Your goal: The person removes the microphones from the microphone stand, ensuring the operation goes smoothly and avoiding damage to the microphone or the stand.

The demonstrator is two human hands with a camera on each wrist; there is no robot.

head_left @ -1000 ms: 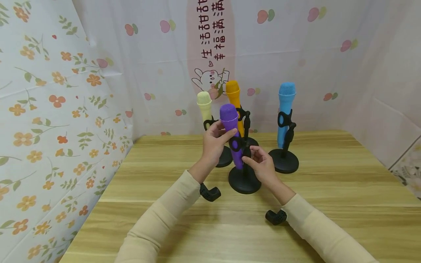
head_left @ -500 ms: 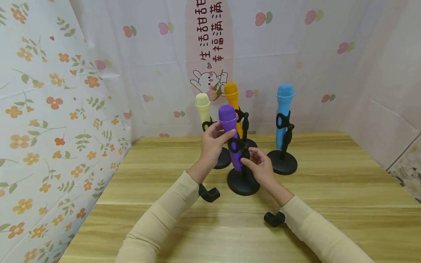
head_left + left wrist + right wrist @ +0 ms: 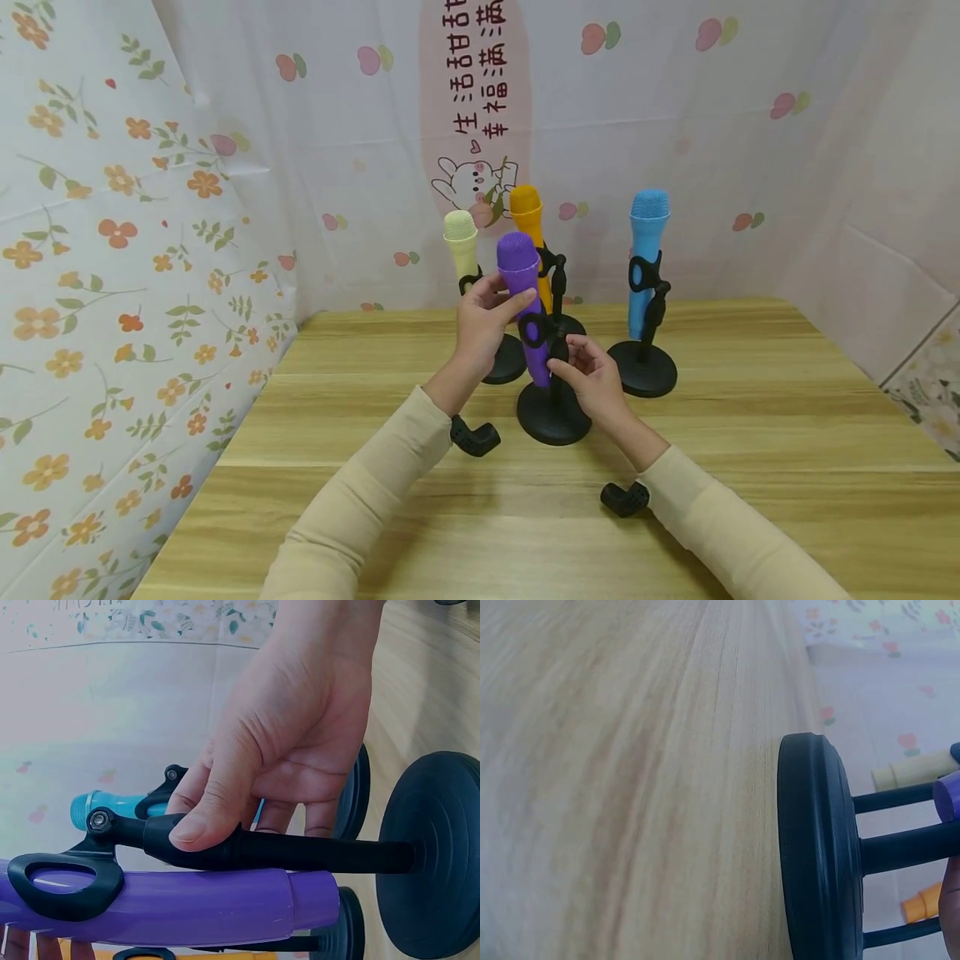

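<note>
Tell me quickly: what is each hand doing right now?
Left hand: grips the purple microphone.
Right hand: pinches the black stand post.

Looking like smooth glossy plastic on the purple mic (image 3: 525,300), matt black stand (image 3: 553,412), grainy wood table (image 3: 750,467).

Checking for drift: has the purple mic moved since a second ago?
No. The purple mic keeps its spot in its clip, just in front of the orange mic; the small frame shift is head motion.
</note>
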